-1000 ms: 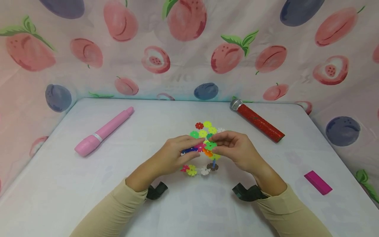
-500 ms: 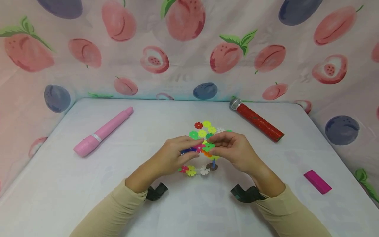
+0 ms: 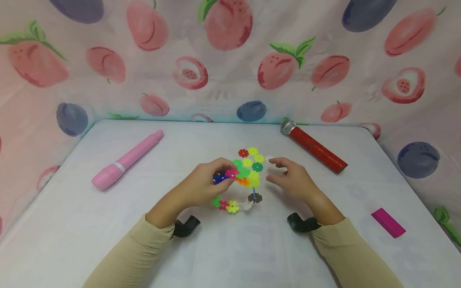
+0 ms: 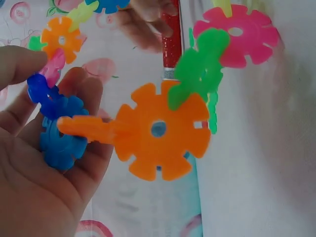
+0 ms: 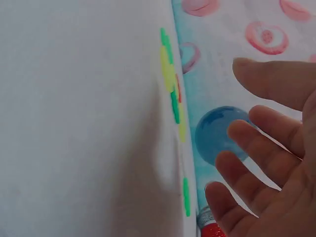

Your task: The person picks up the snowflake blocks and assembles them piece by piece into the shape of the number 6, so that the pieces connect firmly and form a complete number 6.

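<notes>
Slotted plastic flower discs join into a multicoloured chain that curls in front of my left hand (image 3: 203, 184). Its thumb and fingers pinch the chain near a pink disc (image 3: 232, 173) and dark blue discs. In the left wrist view a large orange disc (image 4: 160, 131) hangs close to the camera, linked to a light blue disc (image 4: 64, 132) by the palm. A brown disc (image 3: 255, 198) and a yellow disc (image 3: 232, 206) belong to the lower part. My right hand (image 3: 295, 180) is apart from the chain, fingers spread and holding nothing, as the right wrist view shows.
Loose discs lie just beyond the hands, among them a red one (image 3: 243, 153), a dark green one (image 3: 257, 167) and a white one (image 3: 269, 159). A pink microphone-shaped object (image 3: 126, 161) lies left, a red microphone (image 3: 313, 147) back right, a magenta block (image 3: 388, 223) right.
My right hand has let go of the green disc on the chain and drawn away to the right. My left hand has closed its fingertips on the chain and shifted it slightly left.
</notes>
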The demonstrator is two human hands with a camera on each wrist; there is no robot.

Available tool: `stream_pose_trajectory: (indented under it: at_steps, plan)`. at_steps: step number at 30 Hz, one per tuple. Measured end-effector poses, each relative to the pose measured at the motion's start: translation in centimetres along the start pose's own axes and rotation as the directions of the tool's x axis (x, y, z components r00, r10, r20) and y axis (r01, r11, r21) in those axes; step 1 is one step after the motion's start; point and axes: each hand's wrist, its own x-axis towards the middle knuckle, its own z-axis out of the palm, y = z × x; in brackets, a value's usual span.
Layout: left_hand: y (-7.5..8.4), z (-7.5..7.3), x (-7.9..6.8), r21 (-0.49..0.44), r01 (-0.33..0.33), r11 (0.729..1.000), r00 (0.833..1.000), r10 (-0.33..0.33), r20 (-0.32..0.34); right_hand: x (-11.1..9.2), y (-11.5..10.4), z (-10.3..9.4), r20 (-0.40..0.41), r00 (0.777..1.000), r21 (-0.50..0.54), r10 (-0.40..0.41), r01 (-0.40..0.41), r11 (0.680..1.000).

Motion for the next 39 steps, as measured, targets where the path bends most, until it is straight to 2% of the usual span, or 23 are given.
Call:
stream_pose_trajectory:
  at_steps: [6, 12, 20, 26, 32, 39]
  plan:
    - [0.2, 0.0, -0.1, -0.054, 0.001, 0.999, 1.000, -0.001, 0.000, 0.6, 1.7, -0.1, 0.005, 0.998, -0.158, 0.064, -0.063, 0.985]
    - [0.1, 0.3, -0.2, -0.130, 0.018, 0.991, 1.000, -0.016, 0.018, 0.8, 2.9, -0.2, 0.023, 0.995, -0.232, 0.101, -0.093, 0.968]
    - [0.3, 0.3, -0.2, -0.116, 0.041, 0.992, 0.997, -0.032, 0.073, 0.7, 3.0, -0.5, -0.014, 0.996, -0.203, 0.093, -0.094, 0.975]
    - [0.5, -0.2, -0.3, -0.081, 0.057, 0.995, 0.992, -0.048, 0.117, 0.7, 3.1, -0.4, 0.003, 0.997, -0.223, 0.075, -0.073, 0.972]
    - [0.3, -0.2, -0.2, -0.114, 0.010, 0.993, 0.988, 0.008, 0.155, 0.7, 3.0, -0.3, -0.005, 0.996, -0.210, 0.085, -0.084, 0.974]
    - [0.5, -0.1, -0.3, -0.105, -0.016, 0.994, 0.988, 0.032, 0.150, 0.8, 2.7, -0.4, 0.010, 0.995, -0.196, 0.100, -0.096, 0.976]
